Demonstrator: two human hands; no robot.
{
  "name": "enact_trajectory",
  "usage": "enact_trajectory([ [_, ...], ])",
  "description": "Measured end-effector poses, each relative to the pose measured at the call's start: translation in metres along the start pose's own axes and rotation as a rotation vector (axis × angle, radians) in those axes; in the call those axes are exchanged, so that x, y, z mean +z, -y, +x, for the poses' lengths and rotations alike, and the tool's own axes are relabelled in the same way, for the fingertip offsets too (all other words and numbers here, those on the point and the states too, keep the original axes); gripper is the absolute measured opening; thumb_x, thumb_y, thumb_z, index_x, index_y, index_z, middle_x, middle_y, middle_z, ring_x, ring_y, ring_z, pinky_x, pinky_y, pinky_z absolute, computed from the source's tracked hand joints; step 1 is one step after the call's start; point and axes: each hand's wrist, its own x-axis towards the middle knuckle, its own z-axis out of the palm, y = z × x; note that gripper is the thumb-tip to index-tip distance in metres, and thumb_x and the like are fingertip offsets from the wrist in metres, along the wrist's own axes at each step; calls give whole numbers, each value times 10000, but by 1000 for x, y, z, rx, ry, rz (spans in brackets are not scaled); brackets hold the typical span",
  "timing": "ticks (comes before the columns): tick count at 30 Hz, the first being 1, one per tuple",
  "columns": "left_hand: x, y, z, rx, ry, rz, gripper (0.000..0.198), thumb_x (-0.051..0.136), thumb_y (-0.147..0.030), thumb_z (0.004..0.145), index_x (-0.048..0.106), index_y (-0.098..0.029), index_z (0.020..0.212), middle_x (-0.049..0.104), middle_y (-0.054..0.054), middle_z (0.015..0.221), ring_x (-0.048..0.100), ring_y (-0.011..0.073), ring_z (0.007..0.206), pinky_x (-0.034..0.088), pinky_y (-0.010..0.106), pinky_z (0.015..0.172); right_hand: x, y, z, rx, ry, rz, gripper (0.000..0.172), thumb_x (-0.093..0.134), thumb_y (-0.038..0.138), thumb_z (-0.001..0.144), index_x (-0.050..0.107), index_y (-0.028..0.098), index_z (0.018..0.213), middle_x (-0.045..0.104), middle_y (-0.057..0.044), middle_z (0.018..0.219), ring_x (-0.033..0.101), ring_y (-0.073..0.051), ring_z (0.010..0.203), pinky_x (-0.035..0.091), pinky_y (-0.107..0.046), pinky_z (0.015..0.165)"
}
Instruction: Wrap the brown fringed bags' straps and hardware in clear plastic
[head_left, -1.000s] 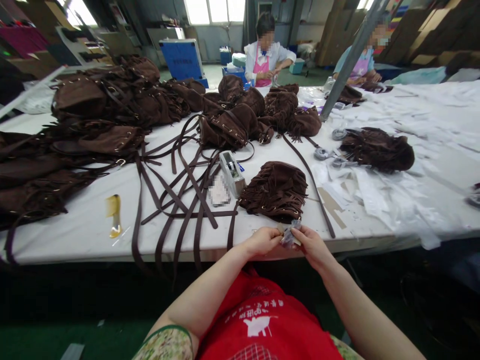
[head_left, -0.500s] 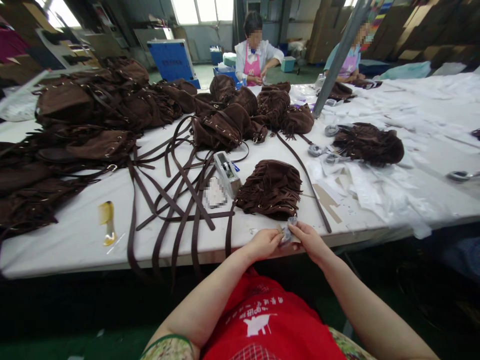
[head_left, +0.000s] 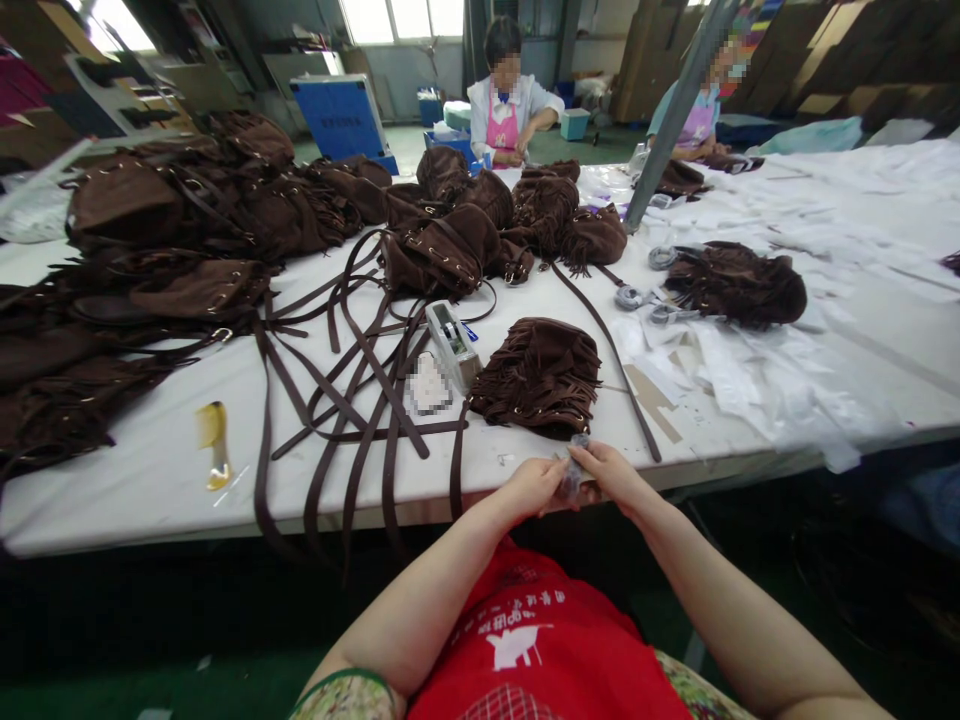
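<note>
My left hand (head_left: 535, 484) and my right hand (head_left: 613, 474) meet at the near edge of the white table (head_left: 150, 470). Both pinch a small crumpled clear-grey wrapper (head_left: 573, 474) between their fingertips. Just beyond them lies a brown fringed suede bag (head_left: 541, 374). A grey tape dispenser (head_left: 453, 344) stands to the left of that bag, among several long brown straps (head_left: 352, 400).
Piles of brown bags (head_left: 187, 210) cover the left and far middle of the table. Another fringed bag (head_left: 739, 284) lies right among white paper scraps (head_left: 757, 380). A yellow comb (head_left: 214, 441) lies near left. A slanted metal pole (head_left: 670, 110) rises behind. Two people work at the far end.
My hands have stayed together on the wrapper, shifting it slightly; the view has drifted a little to the right and down.
</note>
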Motion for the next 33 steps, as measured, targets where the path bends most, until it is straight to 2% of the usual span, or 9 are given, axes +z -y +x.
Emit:
enact_trajectory([
  [3, 1, -1, 0, -142, -29, -109, 441, 399, -446, 910, 582, -132, 660, 516, -24, 421, 369, 82, 315, 287, 211, 381, -2, 1, -1, 23, 22, -38, 333, 593, 515, 792, 538, 188, 825, 616, 19, 522, 525, -101, 343, 370, -162, 290],
  [6, 2, -6, -4, -170, -62, -192, 342, 482, -340, 881, 536, -143, 606, 440, -55, 353, 365, 67, 306, 249, 183, 372, -7, 1, -2, 50, 48, -78, 325, 620, 497, 781, 536, 190, 848, 633, 17, 591, 535, -89, 370, 385, -157, 300],
  [11, 9, -14, -10, -209, -115, -272, 238, 464, -253, 885, 557, -136, 700, 512, -49, 400, 425, 64, 312, 268, 167, 375, -17, 0, -1, 17, 161, -143, 365, 668, 493, 746, 538, 176, 870, 639, 8, 623, 555, -95, 412, 424, -168, 330],
  [14, 17, -16, -11, -197, -114, -280, 288, 448, -341, 905, 566, -131, 747, 526, -39, 428, 449, 67, 325, 270, 165, 367, -21, 1, 0, 20, 160, -180, 367, 705, 470, 717, 544, 174, 863, 621, 25, 579, 543, -94, 396, 417, -168, 327],
  [16, 23, -15, -11, -140, -143, -244, 277, 522, -382, 868, 579, -126, 780, 523, -47, 460, 442, 62, 330, 278, 166, 361, -22, 3, 0, 32, 154, -204, 355, 708, 466, 715, 544, 171, 828, 601, 34, 536, 520, -87, 366, 401, -167, 316],
  [20, 31, -8, -7, -41, -241, -152, 201, 595, -325, 824, 584, -127, 858, 513, -67, 521, 396, 42, 321, 283, 164, 351, -21, 7, -1, 44, 144, -226, 360, 702, 485, 716, 533, 171, 758, 581, 38, 481, 482, -75, 317, 355, -158, 289],
  [26, 28, -7, -9, -110, -167, -208, 237, 496, -346, 886, 556, -133, 971, 568, -48, 546, 476, 69, 318, 301, 163, 349, -20, 1, -6, 24, 190, -101, 374, 609, 551, 769, 543, 184, 806, 642, 9, 551, 550, -103, 366, 417, -184, 342],
  [30, 24, -7, -13, -147, -201, -282, 191, 497, -306, 885, 552, -125, 907, 546, -54, 520, 428, 56, 288, 252, 160, 323, -23, -6, -10, 44, 192, 55, 395, 555, 575, 783, 535, 181, 765, 629, 4, 541, 577, -116, 402, 429, -198, 388],
  [33, 21, -3, -13, -99, -168, -281, 198, 512, -315, 877, 561, -123, 867, 536, -55, 514, 399, 46, 289, 258, 161, 327, -22, -8, -11, 17, 136, 75, 422, 571, 593, 767, 539, 173, 741, 618, 3, 538, 570, -112, 400, 386, -188, 374],
])
